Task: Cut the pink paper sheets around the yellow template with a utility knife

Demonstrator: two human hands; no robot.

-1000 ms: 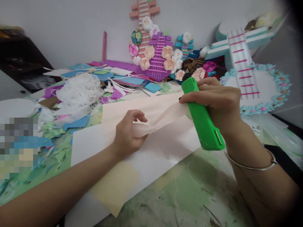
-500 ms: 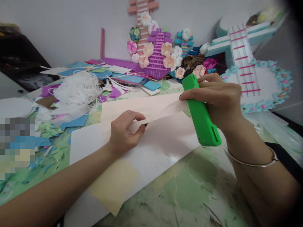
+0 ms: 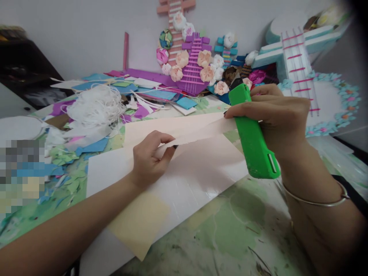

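My left hand (image 3: 151, 157) pinches one end of a pale paper strip (image 3: 205, 132) between thumb and fingers. The strip stretches across to my right hand (image 3: 276, 115), whose fingertips hold its far end. That same hand is closed around a green utility knife (image 3: 254, 138), tilted with its head up and away from me. Below the strip lies a large white sheet (image 3: 186, 191), with a cream sheet (image 3: 149, 126) behind it. A small pale yellow piece of paper (image 3: 140, 224) rests on the white sheet near my left forearm.
A tangle of white string (image 3: 93, 107) lies at the left among coloured paper scraps (image 3: 69, 182). Against the wall stand a purple paper guitar (image 3: 195, 69) with paper flowers and, at the right, a large white and light-blue guitar (image 3: 330, 103). The tabletop (image 3: 224, 237) is mottled green.
My left thumb and fingers have closed on the strip, which is now straighter and pulled tauter. The right hand with the knife has shifted slightly right.
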